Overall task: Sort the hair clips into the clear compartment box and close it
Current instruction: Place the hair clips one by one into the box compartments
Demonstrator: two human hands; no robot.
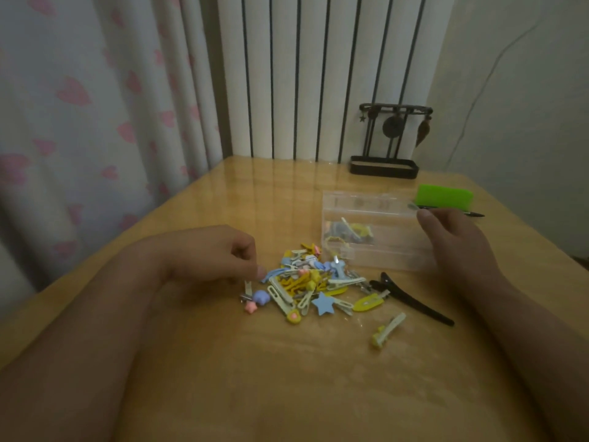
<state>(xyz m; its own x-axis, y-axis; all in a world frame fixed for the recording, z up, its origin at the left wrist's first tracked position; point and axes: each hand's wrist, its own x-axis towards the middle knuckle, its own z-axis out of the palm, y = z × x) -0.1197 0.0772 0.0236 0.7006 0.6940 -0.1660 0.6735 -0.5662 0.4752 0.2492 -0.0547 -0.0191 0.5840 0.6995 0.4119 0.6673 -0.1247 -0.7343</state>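
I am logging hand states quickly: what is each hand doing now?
Left hand: fingers curled over a small cream hair clip; grip cannot be told.
Right hand: pinches a thin greyish clip over the clear plastic box.

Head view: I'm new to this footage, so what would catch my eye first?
A bright heap of pastel hair clips lies mid-table, the left hand pinching a white clip at its left edge. Right of it stands the clear compartment box, the right hand pinching a small clip at its far corner.
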